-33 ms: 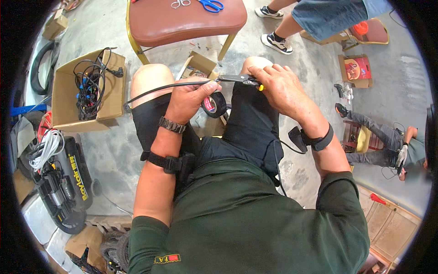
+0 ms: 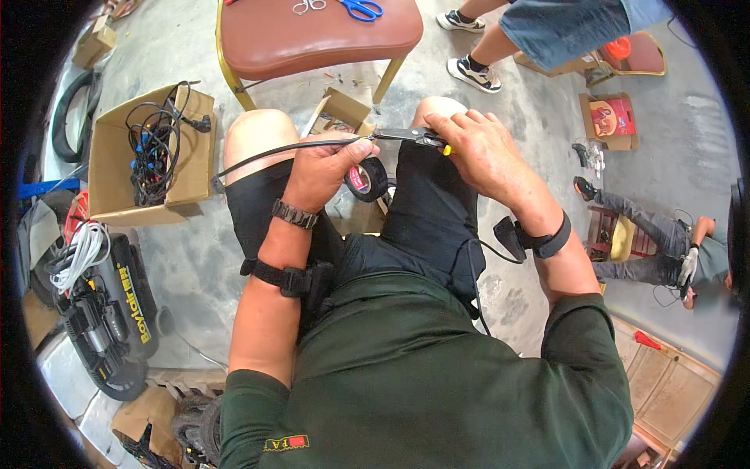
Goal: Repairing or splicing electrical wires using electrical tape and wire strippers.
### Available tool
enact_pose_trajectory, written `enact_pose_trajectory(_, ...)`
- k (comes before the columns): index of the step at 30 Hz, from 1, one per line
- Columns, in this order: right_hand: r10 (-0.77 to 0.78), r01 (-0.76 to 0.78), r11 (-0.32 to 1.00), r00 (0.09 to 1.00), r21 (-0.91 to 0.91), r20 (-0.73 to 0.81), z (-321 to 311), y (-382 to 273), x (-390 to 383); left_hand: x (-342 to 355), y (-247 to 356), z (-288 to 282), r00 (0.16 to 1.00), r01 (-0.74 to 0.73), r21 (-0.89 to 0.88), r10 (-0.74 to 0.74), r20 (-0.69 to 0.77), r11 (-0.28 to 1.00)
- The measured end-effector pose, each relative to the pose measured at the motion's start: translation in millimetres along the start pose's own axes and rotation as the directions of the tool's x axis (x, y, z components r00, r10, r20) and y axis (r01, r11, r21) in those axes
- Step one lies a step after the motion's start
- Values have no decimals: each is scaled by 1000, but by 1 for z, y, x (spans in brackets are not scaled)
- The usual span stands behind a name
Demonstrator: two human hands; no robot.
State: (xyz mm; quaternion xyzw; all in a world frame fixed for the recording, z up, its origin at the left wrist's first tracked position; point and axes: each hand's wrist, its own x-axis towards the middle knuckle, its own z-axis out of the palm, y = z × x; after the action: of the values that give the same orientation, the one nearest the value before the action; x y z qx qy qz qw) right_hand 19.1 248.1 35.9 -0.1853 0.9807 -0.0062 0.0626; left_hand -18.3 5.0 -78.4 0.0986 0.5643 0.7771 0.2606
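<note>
My left hand [image 2: 319, 173] pinches a black cable [image 2: 262, 152] close to its end, and the rest of the cable runs left across my thigh. In my right hand [image 2: 486, 156] is a pair of pliers [image 2: 405, 135] with dark metal jaws and a bit of yellow at the handle. The jaw tips meet the cable's end just beyond my left fingertips; whether they grip the wire is too small to tell. A roll of black tape [image 2: 378, 181] with a pink label sits beside my left fingers, between my thighs; what holds it up is hidden.
A small cardboard box [image 2: 350, 108] stands beyond my knees, before a brown padded chair [image 2: 320, 35] bearing blue-handled scissors [image 2: 362, 9]. At left, a cardboard box [image 2: 109, 168] holds tangled cables, near a black machine [image 2: 101, 313]. Another person's shoes [image 2: 474, 76] are at far right.
</note>
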Motion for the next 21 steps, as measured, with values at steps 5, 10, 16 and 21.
enact_pose_trajectory(5, -3, 3, 1000, 1000, 0, -14, 2, 0, 0, 0, 1, -1, 1000, -3, 4, 3, 8, 1000)
enact_pose_trajectory(10, 1, -2, 1000, 1000, -23, -20, 2, -1, 1, 0, 2, -1, 1000, -19, 57, 18, 19, 998)
enact_pose_trajectory(16, 3, -4, 999, 1000, -41, -8, 1, -1, 1, 0, 3, -1, 1000, -15, 68, 14, 17, 998)
enact_pose_trajectory(21, -12, 11, 999, 1000, -37, -25, 0, -1, 0, 0, 2, -1, 1000, -11, 45, 10, 10, 999)
